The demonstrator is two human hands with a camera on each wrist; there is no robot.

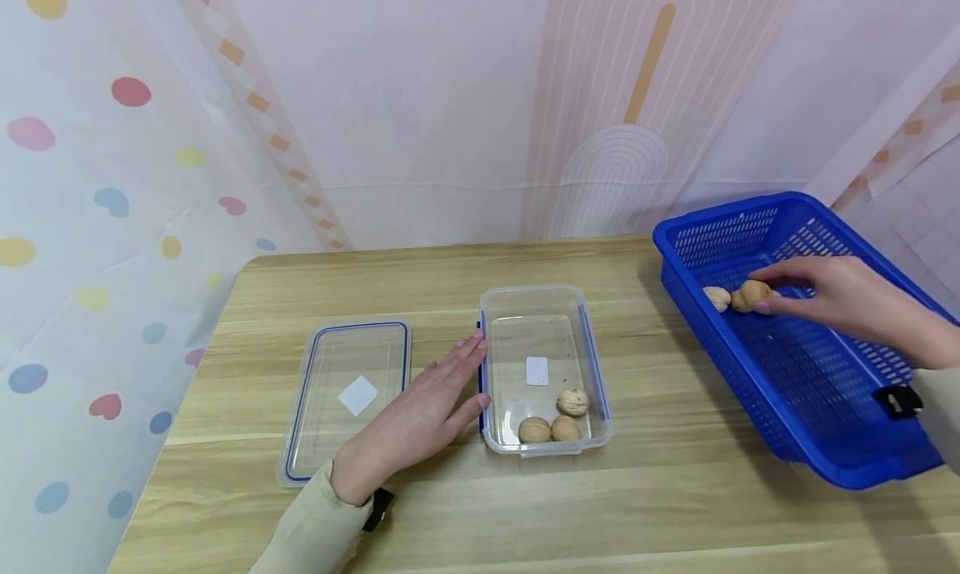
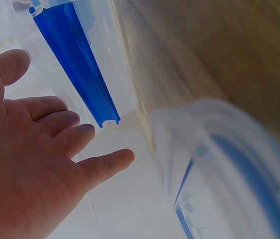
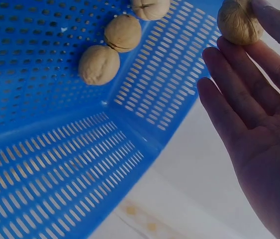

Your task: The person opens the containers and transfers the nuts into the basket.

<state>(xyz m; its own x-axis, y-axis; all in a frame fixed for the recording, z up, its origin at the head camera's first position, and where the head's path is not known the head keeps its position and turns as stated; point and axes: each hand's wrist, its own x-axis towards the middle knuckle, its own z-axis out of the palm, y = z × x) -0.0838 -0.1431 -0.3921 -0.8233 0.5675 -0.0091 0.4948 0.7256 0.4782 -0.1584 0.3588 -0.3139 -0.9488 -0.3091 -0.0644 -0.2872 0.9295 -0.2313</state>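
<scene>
My right hand pinches a walnut between thumb and fingertips, above the blue basket. In the right wrist view three more walnuts lie in the basket; the head view shows them partly hidden behind the held one. A clear plastic container stands mid-table with three walnuts at its near end. Along its left wall, fingers straight, lies my left hand, fingertips right at the rim. The left wrist view shows the container's blue side latch just beyond those fingers.
To the left of the container a clear lid with a blue seal lies on the wooden table. A patterned cloth hangs behind the table and down its left side.
</scene>
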